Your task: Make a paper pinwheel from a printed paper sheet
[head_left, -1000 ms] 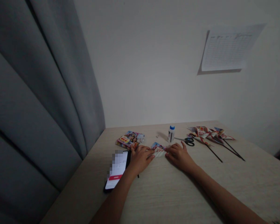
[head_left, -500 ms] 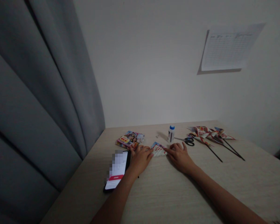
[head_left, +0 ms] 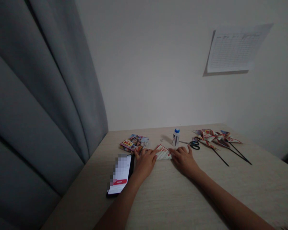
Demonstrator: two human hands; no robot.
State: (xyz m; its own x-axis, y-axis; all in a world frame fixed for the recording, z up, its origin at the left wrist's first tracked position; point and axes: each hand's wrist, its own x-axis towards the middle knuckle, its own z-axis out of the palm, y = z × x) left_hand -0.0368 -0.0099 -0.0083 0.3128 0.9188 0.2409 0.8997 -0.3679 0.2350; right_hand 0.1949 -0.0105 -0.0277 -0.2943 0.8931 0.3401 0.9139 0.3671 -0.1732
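A folded piece of printed paper [head_left: 163,154], white with red lettering and a red edge, lies on the table between my two hands. My left hand [head_left: 146,160] holds its left side, thumb and fingers closed at the edge. At the right side, my right hand [head_left: 184,159] presses the paper down with its fingertips, the other fingers bent. Just behind my right hand stands a white glue bottle [head_left: 176,138] with a blue cap. A stack of colourful printed paper [head_left: 135,143] lies beyond my left hand, partly hidden by its fingers.
A phone [head_left: 120,175] with a lit screen lies left of my left forearm. Black-handled scissors [head_left: 194,145] rest right of the glue bottle. Several paper pinwheels [head_left: 213,138] on dark sticks lie at the right. A grey curtain [head_left: 62,80] hangs along the left side.
The blue printed part along the paper's top is out of sight, and a red-edged white face shows there instead. Both hands have stayed nearly in place.
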